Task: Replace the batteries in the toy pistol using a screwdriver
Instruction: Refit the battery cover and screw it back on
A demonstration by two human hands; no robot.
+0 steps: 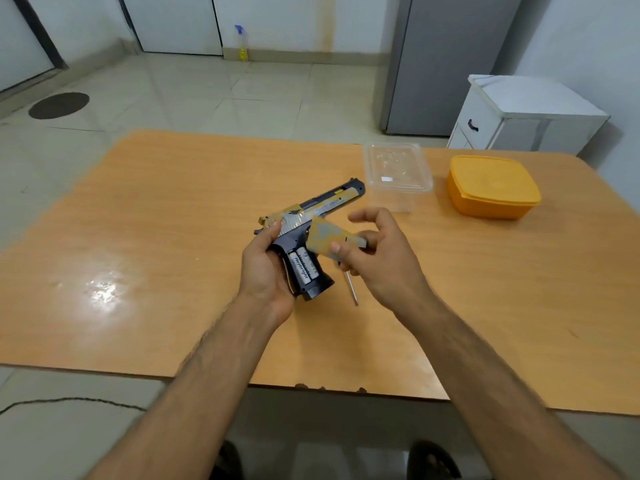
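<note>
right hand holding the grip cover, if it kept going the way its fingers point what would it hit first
Probably the toy pistol held by the left hand; the right hand and its cover point left toward it, though depth is unclear.

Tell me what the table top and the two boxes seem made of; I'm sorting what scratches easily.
Table top: looks like orange wood-grain laminate, glossy, since it mirrors a bright light patch; real wood can't be ruled out.
Clear box: thin transparent plastic, shiny; the table shows through its walls.
Orange lidded box: opaque plastic, smooth with a soft sheen.
</note>
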